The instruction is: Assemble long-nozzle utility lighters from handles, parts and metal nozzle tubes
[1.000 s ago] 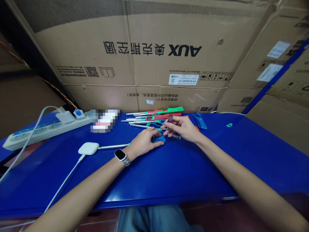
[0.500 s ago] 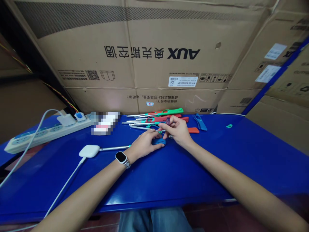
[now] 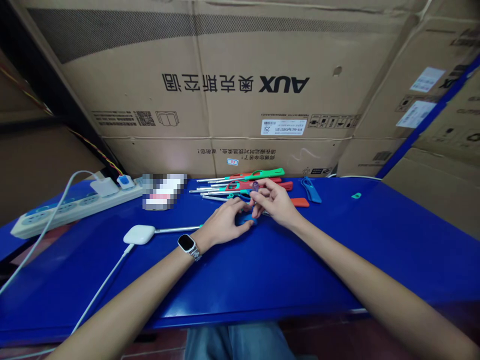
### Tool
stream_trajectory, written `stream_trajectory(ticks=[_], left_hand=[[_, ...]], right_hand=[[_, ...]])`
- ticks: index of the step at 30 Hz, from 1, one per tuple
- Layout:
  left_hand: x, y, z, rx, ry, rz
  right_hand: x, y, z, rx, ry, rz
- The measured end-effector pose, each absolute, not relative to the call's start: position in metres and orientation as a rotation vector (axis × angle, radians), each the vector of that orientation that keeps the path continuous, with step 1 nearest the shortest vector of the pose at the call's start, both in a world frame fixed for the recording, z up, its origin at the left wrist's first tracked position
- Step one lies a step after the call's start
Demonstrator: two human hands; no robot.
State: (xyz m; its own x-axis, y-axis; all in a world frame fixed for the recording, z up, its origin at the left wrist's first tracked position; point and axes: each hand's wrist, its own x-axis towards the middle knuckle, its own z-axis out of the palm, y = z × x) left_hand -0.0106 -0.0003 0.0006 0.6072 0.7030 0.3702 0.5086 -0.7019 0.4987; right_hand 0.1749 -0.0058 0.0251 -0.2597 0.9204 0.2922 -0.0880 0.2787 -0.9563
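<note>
My left hand (image 3: 225, 220) is curled over a blue stick lighter (image 3: 245, 219), thumb and fingers on either side of its handle. The lighter's silver tube (image 3: 179, 229) sticks out to the left past my wrist, and much of its body is hidden under the palm. Between thumb and fingers, my right hand (image 3: 275, 202) pinches a small see-through purple piece (image 3: 255, 186), held upright just above the blue handle. The fingertips of both hands are close together; whether they touch is unclear. Behind them lie several stick lighters, among them a green one (image 3: 268, 173) and a red one (image 3: 243, 185).
An orange handle (image 3: 300, 202) and a blue casing piece (image 3: 312, 190) lie right of the lighters. Farther right is a small green part (image 3: 356, 195). A white charging case (image 3: 138, 234), a power strip (image 3: 78, 205) and cables occupy the left. A cardboard box (image 3: 232, 110) stands behind the blue table (image 3: 262, 280).
My right hand has shifted slightly left and down with the purple piece, closer to my left fingers. The left thumb has lifted a little, while the other lighters have stayed put.
</note>
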Motion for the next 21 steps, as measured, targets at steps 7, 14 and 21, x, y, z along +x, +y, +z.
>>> stream_trajectory(ticks=[7, 14, 21], left_hand=[[-0.003, 0.004, 0.030, 2.134, 0.810, 1.132], [0.014, 0.014, 0.055, 2.153, 0.673, 1.091], [0.027, 0.018, 0.056, 2.113, 0.631, 1.156]], right_hand=[[0.176, -0.005, 0.018, -0.773, -1.553, 1.184], [0.184, -0.007, 0.015, -0.776, -1.571, 1.140], [0.186, -0.013, 0.019, -0.795, -1.526, 1.068]])
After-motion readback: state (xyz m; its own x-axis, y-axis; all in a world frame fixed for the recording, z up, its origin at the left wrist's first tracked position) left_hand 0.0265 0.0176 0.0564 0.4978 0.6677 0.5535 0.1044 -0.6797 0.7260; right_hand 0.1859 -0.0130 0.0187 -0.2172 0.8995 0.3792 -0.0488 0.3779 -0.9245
